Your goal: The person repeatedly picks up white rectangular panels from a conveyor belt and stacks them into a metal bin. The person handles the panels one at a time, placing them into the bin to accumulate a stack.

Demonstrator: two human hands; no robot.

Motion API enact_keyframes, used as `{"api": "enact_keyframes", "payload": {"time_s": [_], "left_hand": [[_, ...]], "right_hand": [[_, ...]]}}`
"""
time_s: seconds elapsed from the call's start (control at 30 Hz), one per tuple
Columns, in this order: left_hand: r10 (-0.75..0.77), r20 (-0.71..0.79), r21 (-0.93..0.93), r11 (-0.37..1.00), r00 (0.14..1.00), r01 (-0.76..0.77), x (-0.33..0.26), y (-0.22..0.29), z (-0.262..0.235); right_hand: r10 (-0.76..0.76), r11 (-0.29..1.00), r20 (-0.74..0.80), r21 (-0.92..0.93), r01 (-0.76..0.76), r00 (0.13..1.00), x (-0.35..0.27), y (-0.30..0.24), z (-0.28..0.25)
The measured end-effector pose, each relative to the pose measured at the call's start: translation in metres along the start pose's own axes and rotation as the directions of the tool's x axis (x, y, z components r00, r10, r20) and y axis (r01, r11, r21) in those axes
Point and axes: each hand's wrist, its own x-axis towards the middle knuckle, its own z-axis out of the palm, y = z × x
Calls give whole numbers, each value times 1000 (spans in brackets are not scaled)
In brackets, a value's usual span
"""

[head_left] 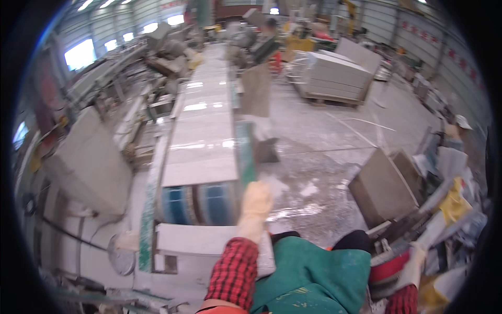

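Note:
My left hand [257, 200], in a pale glove, is over the right green side rail [246, 152] of a conveyor, close to its near end. It is blurred, so I cannot tell how its fingers lie or whether they touch the rail. Wet, glossy pale stone slabs [201, 138] lie along the conveyor. Two blue roller sections [217, 203] show before a pale slab edge [196, 238] at the near end. At lower right my right hand [416, 257], also gloved, is beside a long pale strip [434, 235] and a red-rimmed tub [389, 267]. Its fingers are too indistinct to read.
A thick stone slab [91, 162] leans left of the conveyor. Brown-grey slabs [384, 188] stand tilted on the right, near yellow and white scraps [455, 201]. Farther off, a stack of pale slabs [334, 78] rests on the wet floor [314, 152]. My green apron [314, 275] fills the lower middle.

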Motion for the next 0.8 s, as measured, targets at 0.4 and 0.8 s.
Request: {"api": "enact_keyframes", "payload": {"time_s": [0.4, 0.8], "left_hand": [[-105, 150, -45, 993, 983, 113, -1, 3, -13], [-63, 294, 27, 998, 954, 58, 27, 36, -21]], "right_hand": [[142, 635, 495, 619, -462, 857, -26, -158, 125], [189, 715, 860, 210, -666, 474, -151, -183, 251]]}}
